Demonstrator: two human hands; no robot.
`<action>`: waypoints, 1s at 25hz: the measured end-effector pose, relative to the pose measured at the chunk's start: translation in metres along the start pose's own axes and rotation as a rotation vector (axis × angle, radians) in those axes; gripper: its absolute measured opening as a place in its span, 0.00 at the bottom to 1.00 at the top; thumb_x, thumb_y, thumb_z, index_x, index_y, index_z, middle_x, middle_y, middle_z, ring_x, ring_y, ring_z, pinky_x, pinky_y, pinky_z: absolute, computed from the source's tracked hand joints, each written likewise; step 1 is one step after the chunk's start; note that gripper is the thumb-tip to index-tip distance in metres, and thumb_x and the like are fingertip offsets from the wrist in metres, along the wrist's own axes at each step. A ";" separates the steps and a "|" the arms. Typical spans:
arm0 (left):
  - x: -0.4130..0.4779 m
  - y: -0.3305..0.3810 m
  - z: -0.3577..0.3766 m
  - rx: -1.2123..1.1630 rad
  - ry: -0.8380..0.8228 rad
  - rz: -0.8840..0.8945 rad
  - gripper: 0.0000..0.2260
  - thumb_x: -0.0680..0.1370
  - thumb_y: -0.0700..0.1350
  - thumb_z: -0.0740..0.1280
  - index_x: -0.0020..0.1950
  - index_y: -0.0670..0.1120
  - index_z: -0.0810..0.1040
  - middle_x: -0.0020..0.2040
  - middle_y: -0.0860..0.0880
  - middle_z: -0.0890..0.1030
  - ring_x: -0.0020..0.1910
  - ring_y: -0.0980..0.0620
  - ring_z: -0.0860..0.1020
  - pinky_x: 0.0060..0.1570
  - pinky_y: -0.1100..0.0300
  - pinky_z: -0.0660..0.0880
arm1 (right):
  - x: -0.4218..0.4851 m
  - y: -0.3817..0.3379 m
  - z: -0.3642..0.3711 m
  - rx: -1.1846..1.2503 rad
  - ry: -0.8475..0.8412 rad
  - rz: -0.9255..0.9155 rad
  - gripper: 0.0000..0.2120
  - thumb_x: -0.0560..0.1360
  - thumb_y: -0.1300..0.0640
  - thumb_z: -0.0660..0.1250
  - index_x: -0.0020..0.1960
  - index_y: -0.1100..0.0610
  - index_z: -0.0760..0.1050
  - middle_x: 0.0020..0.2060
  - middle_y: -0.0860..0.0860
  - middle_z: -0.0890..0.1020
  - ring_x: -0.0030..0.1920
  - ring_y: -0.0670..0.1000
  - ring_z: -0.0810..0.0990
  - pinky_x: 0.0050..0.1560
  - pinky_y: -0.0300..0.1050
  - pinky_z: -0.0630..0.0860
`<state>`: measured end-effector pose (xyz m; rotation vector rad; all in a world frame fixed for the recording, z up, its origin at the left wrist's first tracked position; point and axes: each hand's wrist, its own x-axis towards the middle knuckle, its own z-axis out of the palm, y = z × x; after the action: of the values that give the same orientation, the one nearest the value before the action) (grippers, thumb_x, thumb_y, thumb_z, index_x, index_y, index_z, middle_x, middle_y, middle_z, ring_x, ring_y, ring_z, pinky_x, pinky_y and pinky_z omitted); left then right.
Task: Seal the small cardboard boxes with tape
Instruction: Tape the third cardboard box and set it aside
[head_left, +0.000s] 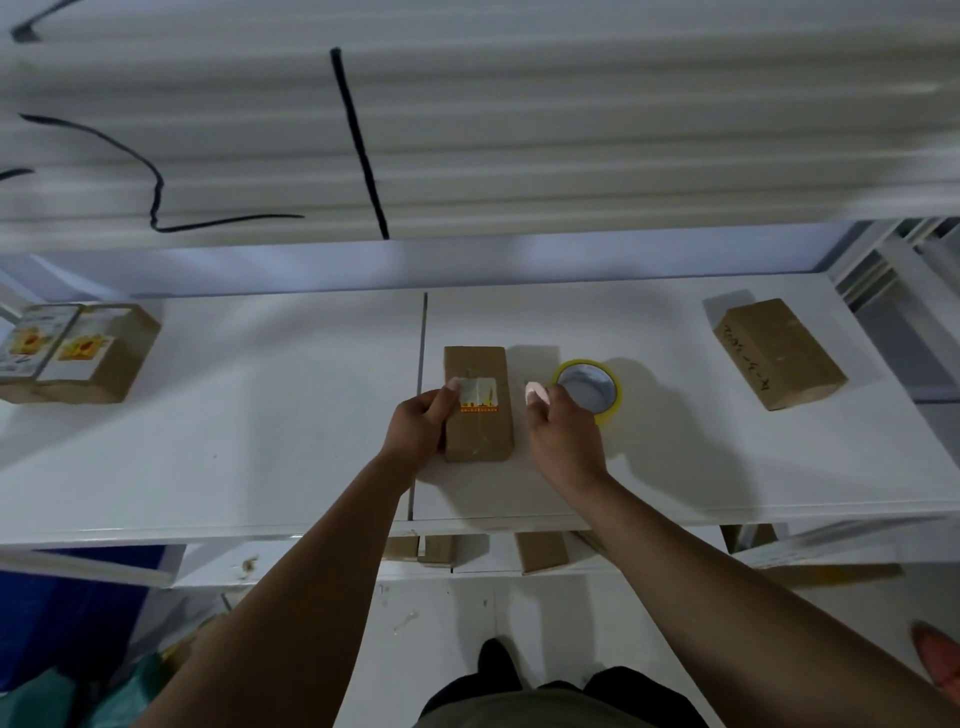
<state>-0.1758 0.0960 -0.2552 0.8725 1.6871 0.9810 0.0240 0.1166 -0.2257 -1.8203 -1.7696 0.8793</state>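
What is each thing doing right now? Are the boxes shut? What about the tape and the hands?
Middle box: shut, lying flat, label up, held by left hand.
Left hand: grips middle box's side.
Right hand: pinches a small pale piece; can't tell what.
Tape roll: lying flat, beside right hand.
Right box: shut, untouched.
Left boxes: shut, untouched, labels up.

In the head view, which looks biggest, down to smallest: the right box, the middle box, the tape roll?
1. right box
2. middle box, though the wide lens may skew this pair
3. tape roll, clearly smallest
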 end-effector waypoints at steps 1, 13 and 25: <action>-0.001 0.000 0.000 -0.010 -0.006 0.001 0.24 0.80 0.68 0.66 0.50 0.49 0.88 0.43 0.51 0.90 0.41 0.52 0.89 0.39 0.61 0.83 | 0.002 0.002 0.002 -0.045 0.023 -0.017 0.15 0.86 0.50 0.58 0.59 0.61 0.77 0.49 0.61 0.85 0.52 0.65 0.82 0.45 0.52 0.75; 0.002 0.001 -0.005 -0.169 0.053 -0.068 0.24 0.82 0.65 0.65 0.55 0.46 0.87 0.46 0.46 0.90 0.43 0.48 0.89 0.39 0.58 0.84 | 0.009 0.019 0.005 -0.381 -0.136 -0.102 0.14 0.84 0.51 0.60 0.50 0.59 0.77 0.48 0.62 0.85 0.52 0.66 0.84 0.42 0.50 0.75; -0.087 0.021 0.026 -0.241 -0.024 0.128 0.20 0.79 0.68 0.63 0.54 0.57 0.87 0.48 0.44 0.88 0.45 0.46 0.87 0.38 0.54 0.81 | -0.028 -0.003 -0.065 0.395 -0.011 -0.246 0.12 0.79 0.51 0.73 0.63 0.48 0.82 0.53 0.41 0.84 0.52 0.38 0.82 0.48 0.27 0.75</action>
<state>-0.1238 0.0335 -0.2085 0.8348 1.4702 1.2272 0.0690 0.0962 -0.1744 -1.3205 -1.6412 1.0497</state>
